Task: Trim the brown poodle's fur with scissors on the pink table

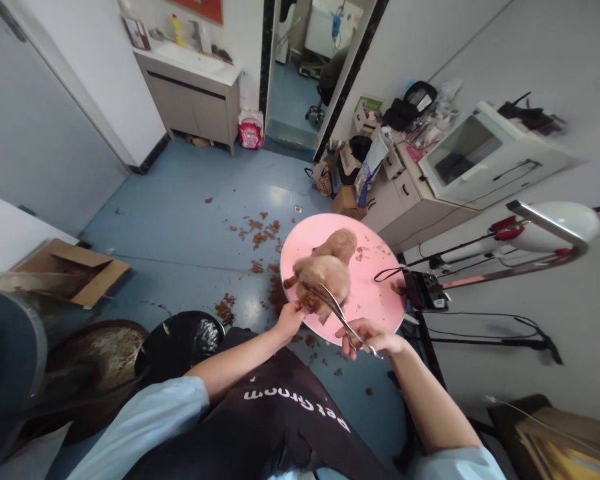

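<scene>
A small dog with curly tan fur [333,267] is on a round pink table [375,307]. My right hand [365,337] holds silver scissors [341,315] by the handles, fingers curled round them. The long blades point up and left and lie over the near end of the dog; their tips are at its fur. My left hand [293,317] is at the table's near left edge, its fingers closed on the fur at the dog's near end, just left of the scissors. Small clumps of cut fur lie on the right part of the table.
A metal grooming arm [550,223] with a black loop stands at the table's right. Clumps of brown fur [263,233] lie on the blue floor. Black bins [185,340] and a cardboard box [97,273] are at the left. Cabinets [410,193] line the right wall.
</scene>
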Demonstrator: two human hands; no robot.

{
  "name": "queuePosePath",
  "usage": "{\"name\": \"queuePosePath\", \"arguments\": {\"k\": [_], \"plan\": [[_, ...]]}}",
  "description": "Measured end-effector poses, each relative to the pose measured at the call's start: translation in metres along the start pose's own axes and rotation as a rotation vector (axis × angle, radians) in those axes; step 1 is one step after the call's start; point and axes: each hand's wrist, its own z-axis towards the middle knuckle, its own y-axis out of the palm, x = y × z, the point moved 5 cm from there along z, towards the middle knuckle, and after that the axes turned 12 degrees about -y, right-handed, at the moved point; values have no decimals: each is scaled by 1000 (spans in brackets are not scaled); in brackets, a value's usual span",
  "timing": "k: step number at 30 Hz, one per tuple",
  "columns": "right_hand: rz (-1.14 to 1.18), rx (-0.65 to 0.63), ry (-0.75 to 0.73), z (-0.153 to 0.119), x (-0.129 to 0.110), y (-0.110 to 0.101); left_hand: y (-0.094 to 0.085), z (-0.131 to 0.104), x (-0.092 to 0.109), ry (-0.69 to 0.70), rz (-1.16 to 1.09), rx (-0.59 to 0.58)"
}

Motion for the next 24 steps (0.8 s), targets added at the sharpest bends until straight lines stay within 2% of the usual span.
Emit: {"name": "queuePosePath", "arguments": {"k": [4, 7, 11, 15, 19, 22, 24], "plan": [[-44, 39, 102, -5, 7, 2, 2, 1, -3, -42, 24, -32], [-12, 77, 42, -6, 3, 3, 4, 0, -3, -64, 28, -50], [-40, 107, 114, -8, 3, 8, 6, -1, -3, -93, 8, -77], [-31, 154, 52, -8, -1, 14, 9, -1, -3, -84, 34, -117], [-50, 201, 139, -8, 2, 20, 13, 0, -8, -74, 54, -155], [-23, 234, 107, -5, -4, 26, 15, 2, -12, -78, 52, -171], [-35, 261, 137, -3, -7, 29, 17, 3, -14, -71, 33, -181]]}}
